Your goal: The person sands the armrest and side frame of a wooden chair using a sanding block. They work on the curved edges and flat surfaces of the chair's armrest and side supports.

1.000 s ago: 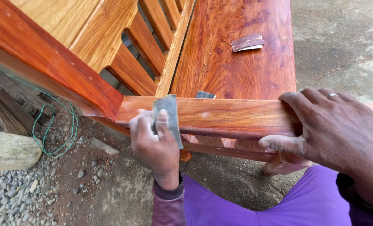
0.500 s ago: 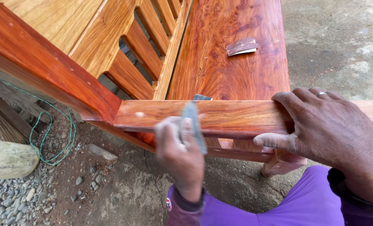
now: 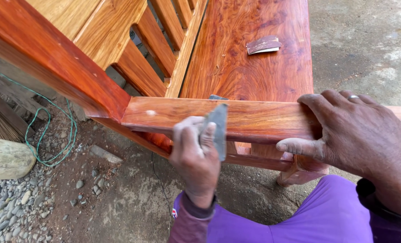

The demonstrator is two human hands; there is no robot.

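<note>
The folded grey sandpaper piece hides part of the reddish wooden armrest rail; the right hand covers its right end.

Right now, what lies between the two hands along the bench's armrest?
In the head view, only bare reddish wood of the armrest lies between the left hand, which holds a grey sandpaper piece, and the right hand gripping the rail.

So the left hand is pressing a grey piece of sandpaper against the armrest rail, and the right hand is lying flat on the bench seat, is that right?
Not quite. The right hand is not on the bench seat; it grips the armrest rail itself, fingers curled over its top edge. The rest holds: the left hand presses the grey sandpaper against that rail. The head view shows this.
</note>
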